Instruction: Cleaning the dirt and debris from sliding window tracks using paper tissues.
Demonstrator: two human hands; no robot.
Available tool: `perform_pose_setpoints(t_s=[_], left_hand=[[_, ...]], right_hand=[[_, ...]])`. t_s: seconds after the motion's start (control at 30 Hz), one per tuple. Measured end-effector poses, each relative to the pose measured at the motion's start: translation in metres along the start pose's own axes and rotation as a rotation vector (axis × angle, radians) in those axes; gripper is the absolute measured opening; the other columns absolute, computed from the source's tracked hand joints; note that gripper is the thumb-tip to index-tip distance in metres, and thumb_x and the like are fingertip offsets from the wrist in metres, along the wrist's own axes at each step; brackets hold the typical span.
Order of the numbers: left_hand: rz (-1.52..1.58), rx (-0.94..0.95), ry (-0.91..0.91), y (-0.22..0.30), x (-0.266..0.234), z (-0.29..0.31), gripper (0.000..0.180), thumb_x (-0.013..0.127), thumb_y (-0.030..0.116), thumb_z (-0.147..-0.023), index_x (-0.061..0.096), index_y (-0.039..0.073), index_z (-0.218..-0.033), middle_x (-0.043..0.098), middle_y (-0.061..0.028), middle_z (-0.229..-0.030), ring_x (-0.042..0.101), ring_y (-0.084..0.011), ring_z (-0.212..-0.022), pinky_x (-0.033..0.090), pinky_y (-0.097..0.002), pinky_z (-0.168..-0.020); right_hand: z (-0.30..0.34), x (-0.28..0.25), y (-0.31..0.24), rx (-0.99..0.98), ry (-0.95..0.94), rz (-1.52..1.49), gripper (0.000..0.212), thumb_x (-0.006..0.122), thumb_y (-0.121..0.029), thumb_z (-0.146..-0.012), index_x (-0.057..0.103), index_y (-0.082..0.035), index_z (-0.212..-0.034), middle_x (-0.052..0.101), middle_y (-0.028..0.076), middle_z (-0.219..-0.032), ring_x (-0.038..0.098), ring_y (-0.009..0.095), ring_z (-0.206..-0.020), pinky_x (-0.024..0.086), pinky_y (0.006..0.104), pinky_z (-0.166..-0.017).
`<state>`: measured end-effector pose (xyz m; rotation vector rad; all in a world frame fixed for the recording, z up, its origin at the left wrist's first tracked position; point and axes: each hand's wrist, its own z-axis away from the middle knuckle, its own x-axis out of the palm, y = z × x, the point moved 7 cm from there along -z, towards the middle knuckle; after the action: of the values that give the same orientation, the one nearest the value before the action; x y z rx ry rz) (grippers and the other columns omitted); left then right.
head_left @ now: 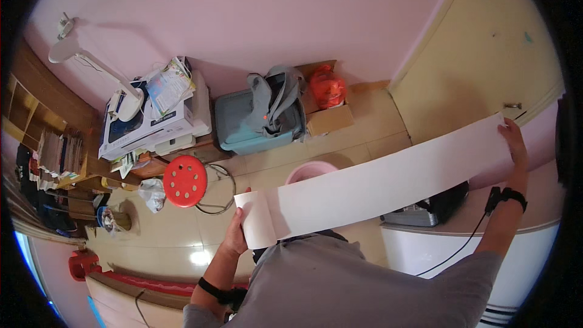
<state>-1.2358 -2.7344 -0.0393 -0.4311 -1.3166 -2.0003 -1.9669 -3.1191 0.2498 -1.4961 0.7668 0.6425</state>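
A long white strip of paper-like sheet [388, 179] is stretched out between my two hands, slanting up toward the right. My left hand [235, 231] grips the rolled end [256, 218], its thumb and fingers on the roll's left edge. At the far right, my right hand [513, 140] pinches the free end near its corner, arm extended. The strip passes in front of a pink basin [308, 170] on the floor, hiding part of it. Both wrists wear black bands, and a thin cable hangs from the right one.
A red round stool [184, 181] stands left of the basin. Behind are a blue-grey storage bin [234, 121] with a grey bag [273, 100], a cardboard box [330, 120], and a desk holding a white lamp [129, 106]. A silver case [408, 215] rests on the right-hand surface, beside a door [480, 54].
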Motion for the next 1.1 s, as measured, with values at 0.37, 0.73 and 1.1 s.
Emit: perform_pose_setpoints(t_s=[0.37, 0.73, 1.1], left_hand=[[-0.083, -0.033, -0.103, -0.002, 0.005, 0.010, 0.097, 0.069, 0.039, -0.076, 0.008, 0.017, -0.148, 0.038, -0.0120, -0.137, 0.042, -0.0281, -0.123, 0.036, -0.0423, -0.102], [-0.230, 0.106, -0.029, 0.078, 0.058, 0.050, 0.115, 0.075, 0.042, -0.061, 0.005, 0.013, -0.148, 0.041, -0.0129, -0.132, 0.043, -0.0290, -0.122, 0.036, -0.0435, -0.101], [-0.372, 0.276, 0.046, 0.132, 0.036, 0.107, 0.112, 0.078, 0.033, -0.062, 0.009, 0.005, -0.146, 0.045, -0.0121, -0.126, 0.046, -0.0247, -0.118, 0.036, -0.0396, -0.100]], right_hand=[[0.020, -0.101, 0.127, 0.004, 0.303, 0.231, 0.051, 0.062, -0.032, -0.080, 0.052, -0.008, -0.124, 0.059, 0.007, -0.102, 0.056, 0.019, -0.096, 0.044, 0.0386, -0.076], [0.035, 0.234, -0.144, -0.428, -0.148, -0.007, 0.052, 0.057, -0.013, -0.086, 0.041, -0.004, -0.135, 0.047, 0.010, -0.134, 0.047, 0.020, -0.116, 0.038, 0.0310, -0.098], [0.392, 0.528, -0.374, -0.643, -2.063, -0.407, 0.049, 0.060, -0.036, -0.088, 0.053, -0.003, -0.123, 0.064, 0.007, -0.107, 0.058, 0.016, -0.095, 0.044, 0.0283, -0.087]])
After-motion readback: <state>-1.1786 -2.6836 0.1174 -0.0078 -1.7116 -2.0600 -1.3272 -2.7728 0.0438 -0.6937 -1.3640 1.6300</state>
